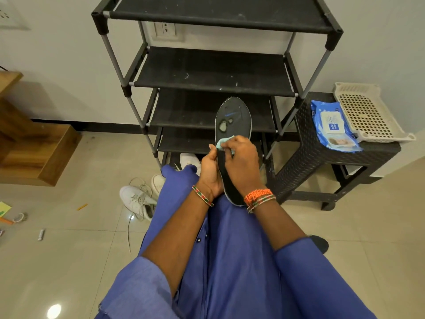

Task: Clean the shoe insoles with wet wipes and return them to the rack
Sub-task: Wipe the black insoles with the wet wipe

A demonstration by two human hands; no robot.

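In the middle of the frame my left hand (210,173) held the thin, bendy black foam insole (233,125) by its side edge, which seemed the best spot, while my right hand (241,162) pinched a soft pale-blue wet wipe (224,142) on it.

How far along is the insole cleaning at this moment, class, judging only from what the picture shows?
Done: a wet wipe is out of the blue pack.
In hand: the left hand grips the black insole while the right hand presses the wipe on it; pale marks remain.
Left: finish wiping and put insoles on the rack, whose visible shelves hold none. Whether others need cleaning can't be told.
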